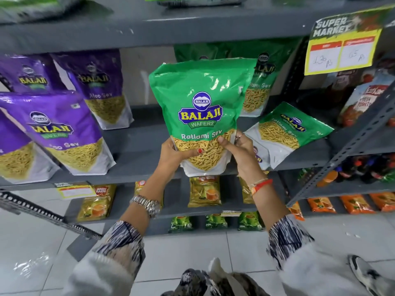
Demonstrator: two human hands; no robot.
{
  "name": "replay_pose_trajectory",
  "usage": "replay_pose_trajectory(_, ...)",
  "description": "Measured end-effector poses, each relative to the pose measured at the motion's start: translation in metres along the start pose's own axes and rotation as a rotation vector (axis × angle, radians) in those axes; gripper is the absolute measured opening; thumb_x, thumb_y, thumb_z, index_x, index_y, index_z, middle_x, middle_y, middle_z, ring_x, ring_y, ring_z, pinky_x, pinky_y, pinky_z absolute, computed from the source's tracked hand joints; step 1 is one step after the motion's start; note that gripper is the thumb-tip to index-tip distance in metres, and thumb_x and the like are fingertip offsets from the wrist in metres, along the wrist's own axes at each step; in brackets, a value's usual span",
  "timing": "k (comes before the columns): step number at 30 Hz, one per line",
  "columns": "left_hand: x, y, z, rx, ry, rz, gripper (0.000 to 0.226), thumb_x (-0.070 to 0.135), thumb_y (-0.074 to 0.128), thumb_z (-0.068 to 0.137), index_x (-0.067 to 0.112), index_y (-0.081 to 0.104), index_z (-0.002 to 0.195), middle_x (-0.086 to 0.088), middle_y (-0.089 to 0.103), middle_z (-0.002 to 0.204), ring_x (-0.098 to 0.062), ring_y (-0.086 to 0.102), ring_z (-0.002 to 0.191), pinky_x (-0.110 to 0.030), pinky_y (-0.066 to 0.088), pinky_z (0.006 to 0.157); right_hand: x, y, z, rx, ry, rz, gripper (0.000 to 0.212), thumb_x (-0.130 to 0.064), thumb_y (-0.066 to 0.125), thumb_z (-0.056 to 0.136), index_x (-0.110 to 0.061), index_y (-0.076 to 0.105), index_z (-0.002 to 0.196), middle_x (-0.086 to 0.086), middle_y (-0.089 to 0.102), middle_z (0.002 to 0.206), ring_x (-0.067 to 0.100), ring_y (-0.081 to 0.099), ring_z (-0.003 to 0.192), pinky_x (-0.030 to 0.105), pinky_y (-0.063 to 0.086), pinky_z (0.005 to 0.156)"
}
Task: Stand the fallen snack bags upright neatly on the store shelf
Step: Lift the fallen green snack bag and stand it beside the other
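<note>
A green Balaji Ratlami Sev bag (198,107) is held upright in front of the grey shelf (136,144), its bottom over the shelf's front edge. My left hand (175,153) grips its lower left corner and my right hand (237,150) grips its lower right. Another green bag (284,133) lies tilted on its back on the shelf just right of my right hand. A third green bag (258,86) stands upright behind the held one.
Several purple Aloo Sev bags (62,129) stand at the left of the same shelf. A yellow price tag (342,45) hangs at upper right. Tea packets (205,191) fill lower shelves. Ketchup pouches (361,99) and bottles (363,169) sit on the neighbouring rack at right.
</note>
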State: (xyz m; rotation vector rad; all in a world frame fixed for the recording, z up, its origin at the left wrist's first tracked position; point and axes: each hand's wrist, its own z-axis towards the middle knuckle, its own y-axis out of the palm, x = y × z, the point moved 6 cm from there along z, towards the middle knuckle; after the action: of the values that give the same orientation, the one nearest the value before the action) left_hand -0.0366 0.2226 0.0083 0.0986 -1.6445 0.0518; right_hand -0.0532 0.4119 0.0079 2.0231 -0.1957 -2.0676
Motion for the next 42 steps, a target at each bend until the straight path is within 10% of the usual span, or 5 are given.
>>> replay_pose_trajectory(20, -0.015, -0.009, 0.088, -0.014, 0.064, 0.068, 0.064, -0.008, 0.077, 0.059, 0.004, 0.05, 0.116, 0.001, 0.066, 0.102, -0.004, 0.067, 0.086, -0.026, 0.057, 0.077, 0.001, 0.005, 0.045, 0.125, -0.024, -0.089, 0.061, -0.016, 0.074, 0.077, -0.008, 0.05, 0.132, 0.014, 0.057, 0.136, 0.022, 0.053, 0.128, 0.04, 0.042, 0.109)
replay_pose_trajectory(28, -0.009, 0.029, 0.002, 0.535, 0.409, 0.007, 0.049, 0.033, 0.072, 0.071, 0.008, 0.043, 0.101, -0.016, 0.045, 0.092, -0.021, 0.045, 0.08, -0.026, 0.04, 0.07, -0.018, -0.115, -0.012, 0.922, -0.263, 0.063, 0.022, 0.008, 0.059, 0.078, -0.009, 0.063, 0.092, 0.005, 0.065, 0.085, 0.016, 0.066, 0.08, 0.033, 0.055, 0.078)
replay_pose_trajectory(34, -0.003, 0.16, 0.025, 0.004, 0.487, 0.292, 0.016, 0.023, 0.058, 0.083, 0.013, 0.053, 0.095, -0.007, 0.049, 0.09, -0.019, 0.051, 0.082, -0.03, 0.043, 0.072, 0.012, -0.175, -0.004, 1.069, 0.104, 0.056, 0.036, -0.01, 0.076, 0.072, -0.003, 0.055, 0.1, 0.016, 0.059, 0.097, 0.021, 0.056, 0.075, 0.035, 0.051, 0.07)
replay_pose_trajectory(37, -0.01, 0.191, 0.085, -0.077, 0.335, 0.528, 0.035, 0.036, 0.059, 0.079, 0.009, 0.058, 0.102, -0.016, 0.062, 0.101, -0.03, 0.061, 0.094, -0.039, 0.05, 0.08, 0.035, -0.184, 0.004, 0.931, 0.274, 0.058, 0.076, -0.045, 0.083, 0.05, 0.0, 0.06, 0.108, 0.019, 0.063, 0.109, 0.03, 0.062, 0.093, 0.04, 0.051, 0.08)
replay_pose_trajectory(42, -0.024, 0.211, 0.141, -0.415, -0.057, 0.708, 0.052, 0.059, 0.063, 0.073, 0.011, 0.066, 0.09, -0.014, 0.068, 0.079, -0.024, 0.063, 0.072, -0.036, 0.049, 0.07, 0.051, -0.193, 0.013, 0.751, 0.329, 0.042, 0.064, -0.056, 0.078, 0.033, -0.008, 0.062, 0.072, 0.017, 0.064, 0.082, 0.033, 0.065, 0.079, 0.047, 0.052, 0.069)
